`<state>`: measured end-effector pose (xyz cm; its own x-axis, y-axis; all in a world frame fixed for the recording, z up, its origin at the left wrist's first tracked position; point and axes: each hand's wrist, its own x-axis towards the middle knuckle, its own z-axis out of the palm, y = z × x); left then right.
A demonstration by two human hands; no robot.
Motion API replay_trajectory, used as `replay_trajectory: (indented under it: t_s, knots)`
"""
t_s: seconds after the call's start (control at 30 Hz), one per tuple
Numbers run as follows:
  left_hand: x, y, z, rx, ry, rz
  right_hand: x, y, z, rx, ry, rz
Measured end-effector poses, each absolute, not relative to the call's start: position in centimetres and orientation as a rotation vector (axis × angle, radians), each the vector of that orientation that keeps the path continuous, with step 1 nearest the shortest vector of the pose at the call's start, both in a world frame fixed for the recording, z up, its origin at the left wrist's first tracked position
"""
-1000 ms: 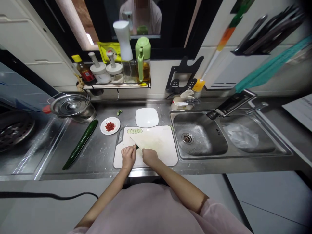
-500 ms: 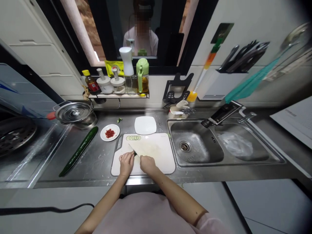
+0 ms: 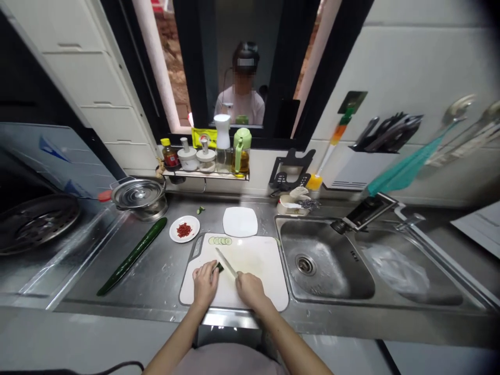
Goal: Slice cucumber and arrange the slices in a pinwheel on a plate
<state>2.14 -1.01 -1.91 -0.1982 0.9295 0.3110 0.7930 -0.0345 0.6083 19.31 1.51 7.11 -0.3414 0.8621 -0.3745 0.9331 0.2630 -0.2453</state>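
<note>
On the white cutting board (image 3: 258, 260), my left hand (image 3: 205, 284) is closed over a dark green piece of cucumber (image 3: 219, 266), most of it hidden under the fingers. My right hand (image 3: 250, 289) grips the handle of a kitchen knife (image 3: 226, 262), whose blade points up and to the left, just right of the cucumber piece. Several thin cucumber slices (image 3: 220, 241) lie in an overlapping row along the board's far left edge. A whole cucumber (image 3: 133, 256) rests on the counter to the left. Behind the board stands an empty white square plate (image 3: 240, 222).
A round plate (image 3: 196, 235) bears chopped red pieces (image 3: 183, 229). Small cucumber ends (image 3: 200, 210) lie behind it. A lidded pot (image 3: 141, 200) stands at the left, a double sink (image 3: 332, 298) at the right. A condiment shelf (image 3: 211, 176) hangs below the window.
The view has tilted up, so everything sits lower in the picture. The knife blade has moved slightly right, away from the cucumber piece, which shows more clearly now. Both hands keep their holds.
</note>
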Motion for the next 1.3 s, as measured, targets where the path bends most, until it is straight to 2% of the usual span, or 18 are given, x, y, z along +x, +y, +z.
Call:
replay_trajectory:
  t_s: [0.17, 0.27, 0.43, 0.6, 0.83, 1.1, 1.3]
  knots:
    - [2.0, 0.2, -0.8, 1.541, 2.189, 1.264, 21.9, 1.6, 7.7, 1.753, 2.275, -0.48]
    - [2.3, 1.7, 1.4, 1.549, 2.158, 1.26, 23.2, 1.7, 7.9, 1.768, 2.293, -0.319]
    - [3.9, 4.1, 5.5, 1.748, 1.884, 0.792, 24.4, 1.4, 8.3, 1.774, 2.361, -0.136]
    - [4.6, 4.8, 7.1, 1.814, 1.721, 0.431, 24.9, 1.2, 8.6, 1.727, 2.415, -0.097]
    - [5.0, 6.0, 6.7, 1.683, 1.693, 0.488, 25.4, 1.0, 8.7, 1.726, 2.378, -0.099]
    - [4.2, 9.1, 4.4, 1.392, 2.004, 0.695, 26.7, 0.1, 8.4, 1.825, 2.284, -0.186]
    - [4.1, 11.3, 2.6, 1.44, 2.059, 0.665, 27.7, -0.6, 7.8, 1.916, 2.226, -0.249]
